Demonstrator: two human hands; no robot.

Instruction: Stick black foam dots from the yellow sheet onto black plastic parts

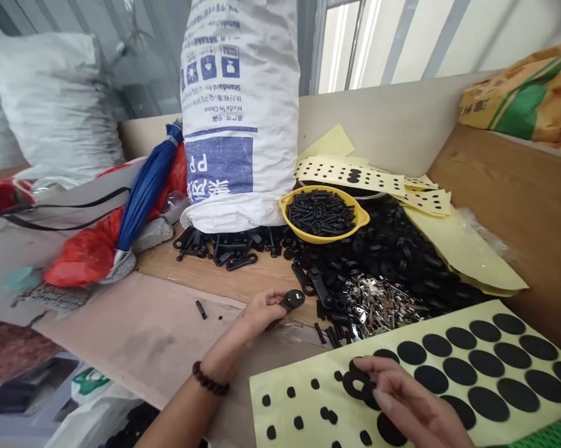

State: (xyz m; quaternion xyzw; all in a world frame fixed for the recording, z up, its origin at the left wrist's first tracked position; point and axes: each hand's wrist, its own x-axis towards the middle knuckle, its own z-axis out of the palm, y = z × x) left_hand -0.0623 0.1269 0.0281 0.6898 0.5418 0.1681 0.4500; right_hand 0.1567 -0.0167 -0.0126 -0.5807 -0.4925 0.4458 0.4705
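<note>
My left hand (262, 311), with a beaded bracelet on its wrist, holds a black part with a round, shiny head (294, 299) between thumb and fingers. My right hand (408, 398) pinches a black ring-shaped piece (356, 384) over a pale yellow sheet (280, 379). Rows of large black discs and small black dots are stuck on that sheet. Small shiny metal clips (383, 305) lie in a heap just beyond it. Black levers (320, 287) rest beside the heap, past my left hand.
A yellow bowl (364, 218) holds black ribbed pieces. Behind stands a large white sack (243, 124). Black round parts (402, 249) are piled at the right. A folded blue umbrella (145, 186) and a red bag (82, 255) lie left. More yellow sheets (467, 242) are at the right.
</note>
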